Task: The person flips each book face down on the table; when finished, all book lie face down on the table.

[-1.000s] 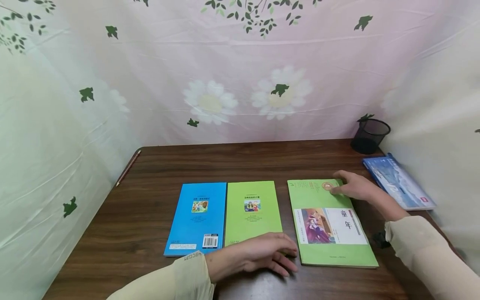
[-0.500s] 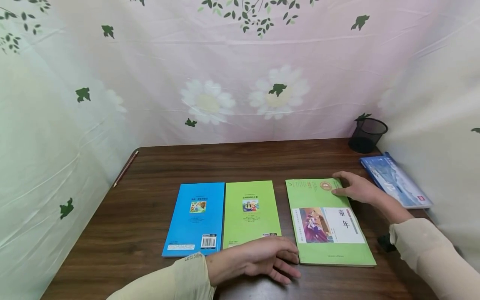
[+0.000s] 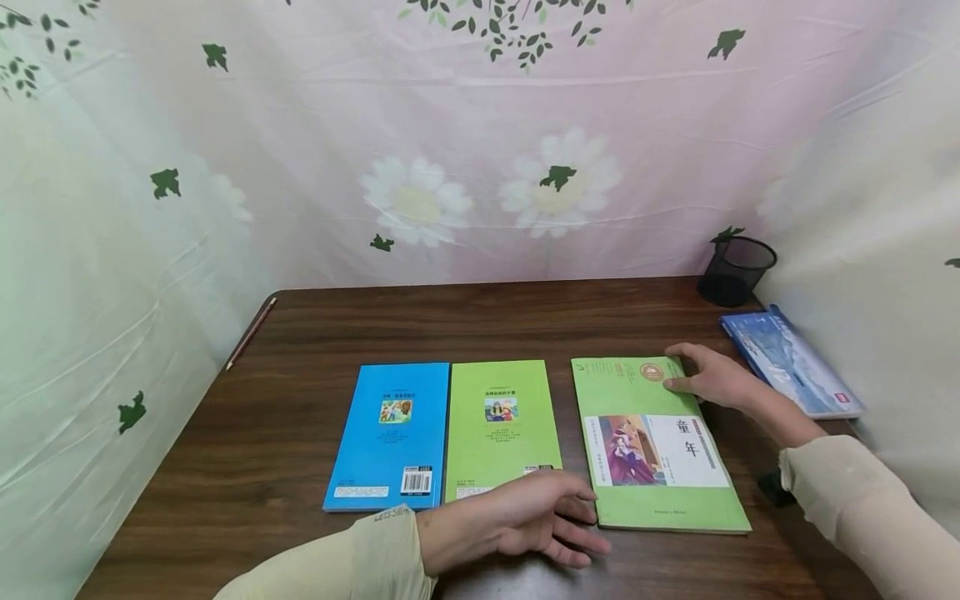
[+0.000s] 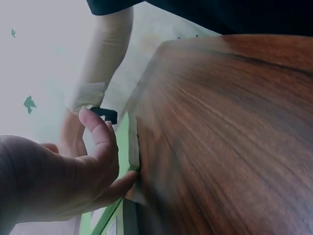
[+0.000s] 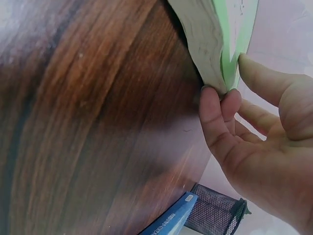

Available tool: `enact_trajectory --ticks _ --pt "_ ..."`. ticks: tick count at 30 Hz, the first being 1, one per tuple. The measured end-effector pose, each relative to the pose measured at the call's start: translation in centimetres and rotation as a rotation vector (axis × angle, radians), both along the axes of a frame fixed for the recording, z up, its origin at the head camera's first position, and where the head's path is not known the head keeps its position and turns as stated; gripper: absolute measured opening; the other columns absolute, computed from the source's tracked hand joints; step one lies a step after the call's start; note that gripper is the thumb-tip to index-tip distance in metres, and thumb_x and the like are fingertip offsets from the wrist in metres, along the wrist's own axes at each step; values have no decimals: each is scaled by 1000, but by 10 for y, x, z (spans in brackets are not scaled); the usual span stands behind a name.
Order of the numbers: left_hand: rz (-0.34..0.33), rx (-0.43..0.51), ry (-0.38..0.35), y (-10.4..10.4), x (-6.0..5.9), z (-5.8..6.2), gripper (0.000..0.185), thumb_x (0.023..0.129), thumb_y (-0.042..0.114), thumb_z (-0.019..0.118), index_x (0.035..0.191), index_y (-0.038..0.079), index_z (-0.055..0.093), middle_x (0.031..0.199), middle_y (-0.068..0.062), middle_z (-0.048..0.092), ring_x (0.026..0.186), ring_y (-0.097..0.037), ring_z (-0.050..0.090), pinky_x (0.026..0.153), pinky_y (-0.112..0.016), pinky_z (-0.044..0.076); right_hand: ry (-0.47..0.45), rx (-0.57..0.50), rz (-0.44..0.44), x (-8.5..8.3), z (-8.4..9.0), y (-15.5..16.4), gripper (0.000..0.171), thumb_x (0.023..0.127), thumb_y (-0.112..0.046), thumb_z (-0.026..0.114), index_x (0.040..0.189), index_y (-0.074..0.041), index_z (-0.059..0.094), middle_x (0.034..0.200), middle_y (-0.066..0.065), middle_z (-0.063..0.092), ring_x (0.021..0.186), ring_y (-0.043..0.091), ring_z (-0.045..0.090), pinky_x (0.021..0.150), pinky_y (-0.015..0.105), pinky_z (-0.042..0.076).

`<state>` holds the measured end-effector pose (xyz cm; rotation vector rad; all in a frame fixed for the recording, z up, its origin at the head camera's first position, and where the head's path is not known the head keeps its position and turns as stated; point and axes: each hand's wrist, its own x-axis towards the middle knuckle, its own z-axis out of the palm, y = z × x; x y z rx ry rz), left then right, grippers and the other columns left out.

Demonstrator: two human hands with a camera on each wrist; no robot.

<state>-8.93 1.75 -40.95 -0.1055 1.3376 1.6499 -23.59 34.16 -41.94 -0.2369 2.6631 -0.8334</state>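
A thick light-green book (image 3: 652,450) with a white picture band lies face up at the right of the desk. My right hand (image 3: 712,377) holds its far right corner, thumb on the cover and fingers at the page edges in the right wrist view. At the near left corner, my left hand (image 3: 536,515) has loosely bent fingers, with one fingertip at the book's edge (image 4: 133,147) in the left wrist view. Left of it lie a yellow-green book (image 3: 504,425), partly hidden by the left hand, and a blue book (image 3: 390,433), side by side, barcode sides up.
A blue-and-white book (image 3: 795,367) lies along the right edge of the wooden desk (image 3: 225,467). Behind it, a black mesh pen holder (image 3: 731,271) stands in the corner. A pencil (image 3: 251,333) lies along the left edge. Patterned cloth (image 3: 465,125) hangs around the desk.
The left hand has turned slightly and its fingers have spread a little toward the right, by the green book's near corner. The right hand keeps its place on the far corner; the books stay put.
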Motion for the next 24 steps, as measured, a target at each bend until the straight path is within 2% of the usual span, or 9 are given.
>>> enact_trajectory --ticks 4,9,13,17,20,24 --pt "17 10 -33 1 3 4 33 93 20 56 123 7 48 122 -21 54 110 -40 69 85 -44 59 4 5 2 0 0 0 67 96 -24 68 145 9 36 136 38 44 103 38 59 73 41 58" --pt "95 25 -58 4 8 4 35 92 16 55 124 6 47 118 -22 53 105 -37 71 81 -38 60 5 15 2 -1 0 1 67 96 -25 68 145 9 36 135 38 45 101 36 60 72 40 58" --pt "153 32 -48 8 13 2 36 91 14 55 124 4 44 119 -23 51 102 -36 72 78 -37 60 6 20 0 -1 -2 1 67 96 -26 68 145 9 37 136 38 44 102 37 59 72 40 58" --pt "186 25 -33 12 17 0 34 91 13 54 121 4 42 115 -23 50 100 -37 72 72 -34 59 -2 4 -3 0 -3 1 67 96 -25 68 145 8 37 133 37 46 97 32 62 71 39 58" --pt "204 7 -19 13 18 -3 29 90 12 54 115 5 43 107 -19 51 92 -32 74 64 -28 56 -15 -18 -8 1 -4 1 68 96 -24 67 146 9 35 131 37 47 91 26 65 70 38 59" --pt "231 -9 -3 15 20 -5 23 88 13 55 108 7 45 101 -14 52 82 -24 72 58 -24 53 -20 -34 -14 1 -3 2 69 97 -23 67 147 10 33 133 38 44 90 26 65 70 38 59"
